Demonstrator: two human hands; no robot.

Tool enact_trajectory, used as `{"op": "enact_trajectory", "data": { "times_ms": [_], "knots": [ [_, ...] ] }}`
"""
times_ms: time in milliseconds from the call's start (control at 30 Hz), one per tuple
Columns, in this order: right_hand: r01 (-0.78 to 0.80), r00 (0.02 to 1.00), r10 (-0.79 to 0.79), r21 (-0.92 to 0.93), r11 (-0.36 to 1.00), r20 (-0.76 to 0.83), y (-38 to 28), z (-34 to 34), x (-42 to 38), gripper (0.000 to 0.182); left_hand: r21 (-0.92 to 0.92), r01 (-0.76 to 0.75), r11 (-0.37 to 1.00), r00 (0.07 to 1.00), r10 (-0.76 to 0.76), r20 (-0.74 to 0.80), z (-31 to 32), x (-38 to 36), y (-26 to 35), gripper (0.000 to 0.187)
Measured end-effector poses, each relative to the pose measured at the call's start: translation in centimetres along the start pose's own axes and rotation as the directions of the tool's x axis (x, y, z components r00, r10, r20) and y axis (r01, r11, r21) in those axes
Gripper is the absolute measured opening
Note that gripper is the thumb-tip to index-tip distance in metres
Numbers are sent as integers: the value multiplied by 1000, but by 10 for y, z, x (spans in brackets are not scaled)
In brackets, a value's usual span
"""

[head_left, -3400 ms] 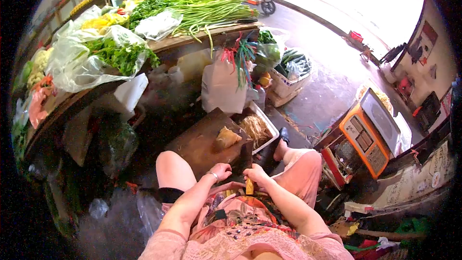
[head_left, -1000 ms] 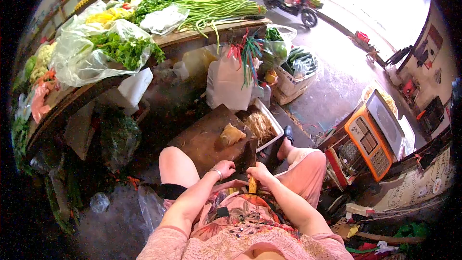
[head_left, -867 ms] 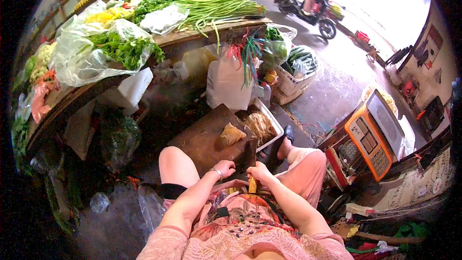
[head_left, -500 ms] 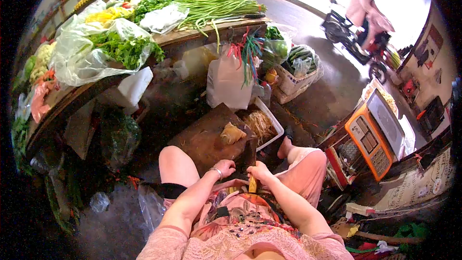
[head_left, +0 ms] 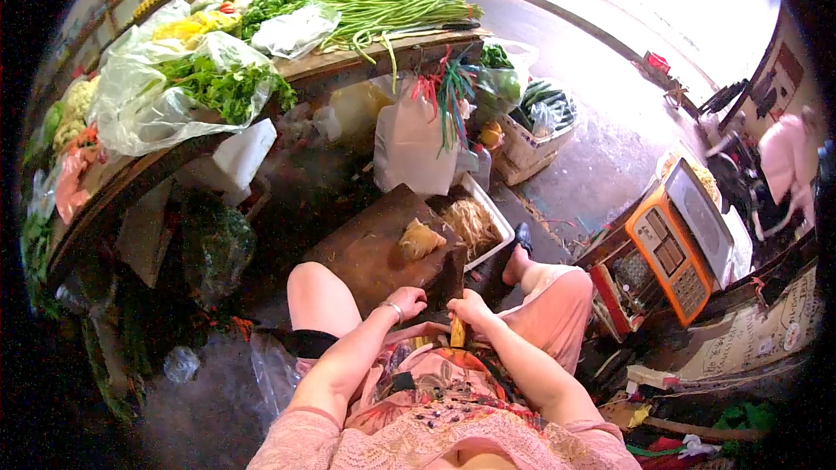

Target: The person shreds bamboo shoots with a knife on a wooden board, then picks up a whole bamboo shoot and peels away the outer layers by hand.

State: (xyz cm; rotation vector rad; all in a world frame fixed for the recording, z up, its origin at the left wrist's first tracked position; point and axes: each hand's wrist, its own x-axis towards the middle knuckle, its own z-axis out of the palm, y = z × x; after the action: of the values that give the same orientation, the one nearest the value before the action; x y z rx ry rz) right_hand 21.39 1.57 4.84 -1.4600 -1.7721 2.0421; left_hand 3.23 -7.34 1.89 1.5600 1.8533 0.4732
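My right hand (head_left: 470, 306) is closed around the yellowish handle of a knife (head_left: 458, 332), whose dark blade points away from me along the right side of a brown board (head_left: 357, 244). Beside it, my left hand (head_left: 407, 302), with a bracelet at the wrist, is curled shut at the board's near edge; whatever its fingers may hold is hidden. A pale, cone-shaped piece that looks like a bamboo shoot (head_left: 421, 241) lies on the board, beyond both hands. Just past the board, a white foam box (head_left: 498, 224) contains stringy tan scraps (head_left: 470, 224).
Greens and long beans (head_left: 392, 7) cover the stall table (head_left: 331, 67) at upper left. White plastic bags (head_left: 414, 148) hang from its edge. An orange scale (head_left: 669, 252) stands to my right. Cucumbers fill a crate (head_left: 527, 144) ahead. A person in pink (head_left: 784, 161) is at far right.
The person on the scooter has moved from the upper right doorway to the far right edge, behind the scale. My hands, the knife and the cone-shaped piece stay almost in place.
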Motion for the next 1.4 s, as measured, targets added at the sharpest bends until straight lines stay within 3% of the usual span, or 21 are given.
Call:
{"op": "enact_trajectory", "data": {
  "times_ms": [900,1400],
  "knots": [
    [26,999,-26,-19,999,-32,1,2,0,11,2,28,1000,999,-28,20,-5,-2,7,23],
    [32,998,-39,-144,989,-50,9,0,10,13,23,31,999,999,-32,35,-3,-1,7,24]
  ]
}}
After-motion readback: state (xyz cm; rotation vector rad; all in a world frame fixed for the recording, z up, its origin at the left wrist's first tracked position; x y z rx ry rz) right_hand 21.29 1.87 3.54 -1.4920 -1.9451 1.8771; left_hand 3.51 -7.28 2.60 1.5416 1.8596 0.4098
